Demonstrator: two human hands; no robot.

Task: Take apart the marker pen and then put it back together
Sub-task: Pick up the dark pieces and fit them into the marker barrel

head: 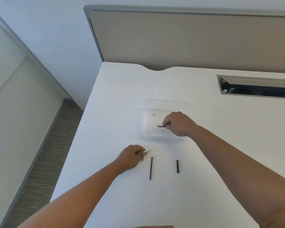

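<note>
The marker pen lies in pieces on the white desk (115,99). My left hand (132,157) is closed around a white pen body (148,150), whose end sticks out to the right. My right hand (178,123) pinches a short dark pen part (161,126) over a clear plastic box (155,104). A long thin dark rod (151,168) lies on the desk just right of my left hand. A shorter dark piece (177,166) lies further right, below my right forearm.
A grey partition panel (187,38) stands along the desk's far edge. A rectangular cable slot (257,87) is cut into the desk at the far right. The desk's left edge drops to a carpeted floor (44,153).
</note>
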